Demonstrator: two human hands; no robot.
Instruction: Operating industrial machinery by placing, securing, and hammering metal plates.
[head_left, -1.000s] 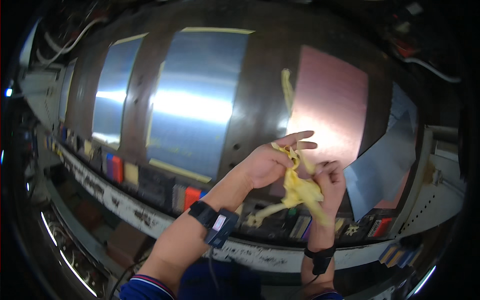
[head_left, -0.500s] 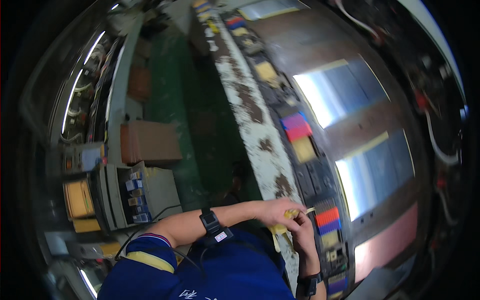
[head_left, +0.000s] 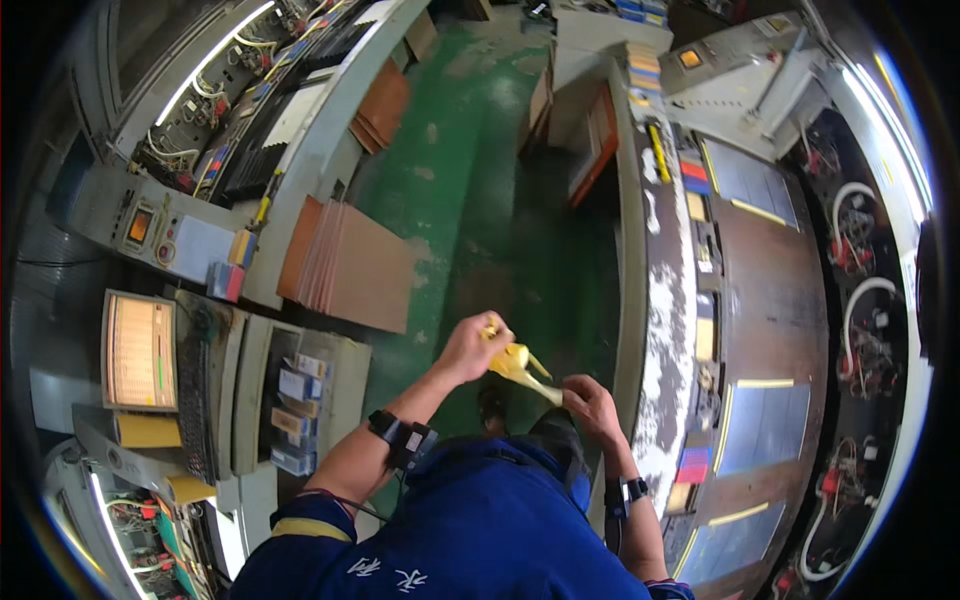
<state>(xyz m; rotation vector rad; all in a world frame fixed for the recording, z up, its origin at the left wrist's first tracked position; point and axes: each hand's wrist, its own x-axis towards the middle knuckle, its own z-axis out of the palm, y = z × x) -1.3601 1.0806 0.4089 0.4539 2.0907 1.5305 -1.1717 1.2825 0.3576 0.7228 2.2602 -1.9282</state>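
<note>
In front of my waist, my left hand (head_left: 472, 350) is closed around one end of a crumpled yellow strip (head_left: 514, 366) that looks like adhesive tape. My right hand (head_left: 592, 406), lower and further right, pinches the other end. Between the two hands the strip is bunched up near the left and narrows toward the right. A loose tail of it sticks out above my right hand. Both hands are over the green floor, apart from the bench on the right.
On the right runs a machine bench (head_left: 665, 350) with worn white paint, colored blocks and metal plates (head_left: 750, 425). Brown boards (head_left: 365, 265) lean against the left-hand machine. Nearer on the left are a lit monitor (head_left: 140, 350) and a cabinet holding small boxes (head_left: 295, 430).
My body has turned away from the right bench. Both hands have moved from beside its colored blocks to over the floor and spread apart, with the yellow strip stretched between them.
</note>
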